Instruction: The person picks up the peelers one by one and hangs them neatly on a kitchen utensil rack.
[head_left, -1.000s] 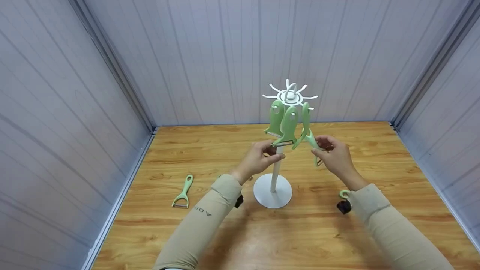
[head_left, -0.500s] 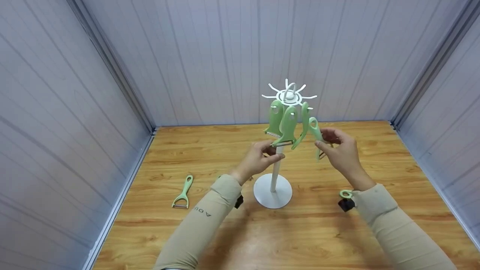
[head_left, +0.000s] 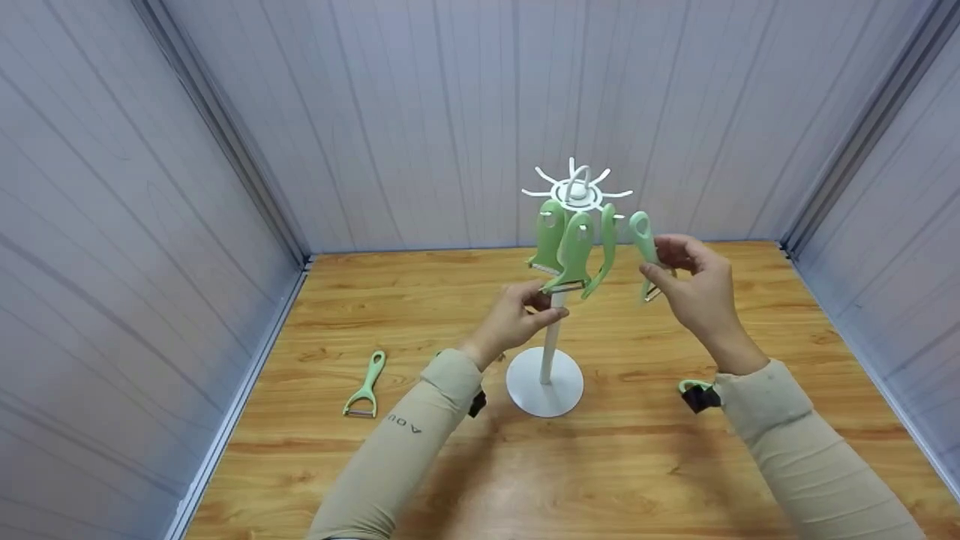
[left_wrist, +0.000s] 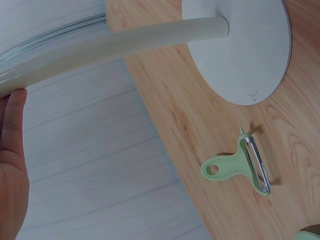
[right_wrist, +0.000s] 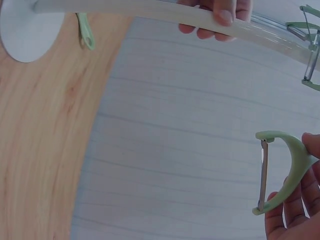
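A white stand (head_left: 545,390) with a round base and a ring of hooks stands upright on the table. My left hand (head_left: 514,315) grips its pole below the hooks; the right wrist view shows thumb and fingers around it. Three green peelers hang from the front hooks: one at the left (head_left: 550,234), one in the middle (head_left: 576,253) and one at the right (head_left: 608,238). To the right of these, my right hand (head_left: 699,281) pinches another green peeler (head_left: 643,234), its holed handle end up and its blade (right_wrist: 264,175) below, apart from the hooks.
On the wooden table (head_left: 300,457) a peeler (head_left: 367,384) lies at the left. Another green peeler (head_left: 688,385) is partly hidden by the right wrist's black device (head_left: 702,399). One peeler (left_wrist: 232,166) lies near the base in the left wrist view. Panel walls enclose the table.
My right hand has moved up and to the right with its peeler, away from the hanging ones, and that peeler has turned more upright. My left hand stays on the pole.
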